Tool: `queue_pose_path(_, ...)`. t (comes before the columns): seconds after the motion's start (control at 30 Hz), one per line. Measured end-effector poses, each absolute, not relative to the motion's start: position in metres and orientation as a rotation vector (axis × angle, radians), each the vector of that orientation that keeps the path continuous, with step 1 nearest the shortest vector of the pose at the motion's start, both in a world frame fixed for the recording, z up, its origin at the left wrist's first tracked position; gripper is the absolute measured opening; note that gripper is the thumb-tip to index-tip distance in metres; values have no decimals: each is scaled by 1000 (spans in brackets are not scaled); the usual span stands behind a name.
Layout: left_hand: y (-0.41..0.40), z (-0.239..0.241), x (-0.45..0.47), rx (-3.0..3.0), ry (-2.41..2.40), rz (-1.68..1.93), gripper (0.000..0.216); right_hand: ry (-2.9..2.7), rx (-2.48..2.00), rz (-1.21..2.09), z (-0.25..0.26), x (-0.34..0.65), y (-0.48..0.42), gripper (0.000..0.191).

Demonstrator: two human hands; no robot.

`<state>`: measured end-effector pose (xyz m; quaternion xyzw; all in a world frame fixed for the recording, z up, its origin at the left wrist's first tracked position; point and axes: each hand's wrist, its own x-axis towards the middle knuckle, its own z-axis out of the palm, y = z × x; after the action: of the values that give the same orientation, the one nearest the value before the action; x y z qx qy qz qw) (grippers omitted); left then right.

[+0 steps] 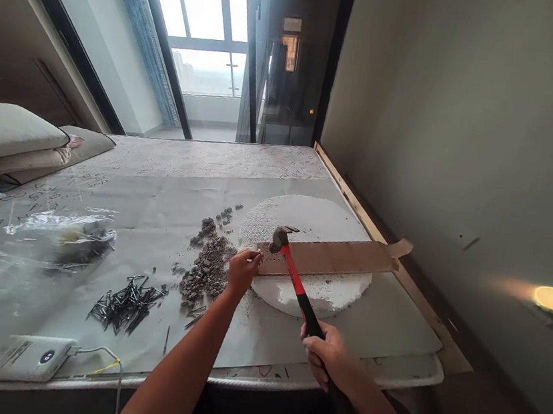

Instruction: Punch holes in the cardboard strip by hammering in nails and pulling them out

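A claw hammer [293, 269] with a red and black handle is in my right hand [326, 354], whose fingers wrap round the grip. The hammer's head is just above the left end of a brown wooden board [330, 259]. At that same end, my left hand [243, 270] is closed in a pinch beside the hammer head; whatever is between the fingertips is too small to make out. Small dark specks dot the board near the fingers. Under the board lies a round white foam-like slab [306, 214], chipped along its front.
Grey rubble [209, 266] is heaped left of the slab. Nearer me lie a pile of nails [126, 303] and a white power bank [31, 357] with a cable. A clear plastic bag [70, 242] sits farther left, pillows [13, 134] behind it. A wall rises on the right.
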<state>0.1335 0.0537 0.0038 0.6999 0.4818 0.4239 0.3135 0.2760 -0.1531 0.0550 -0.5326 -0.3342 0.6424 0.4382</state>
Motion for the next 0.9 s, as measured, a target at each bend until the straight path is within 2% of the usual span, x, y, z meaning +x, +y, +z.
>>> queue_pose_path(0.37,56,-5,133,1886,1259,1145,21,-847,-1302,1610,56,276,-155,15)
queue_pose_path(0.67,55,-14,133,1989,1293,1154,19,-974,-1354,1570,79,267,-165,14)
queue_pose_path(0.9,51,-16,133,2006,1294,1194,19,-989,-1448,1587,72,254,-158,14)
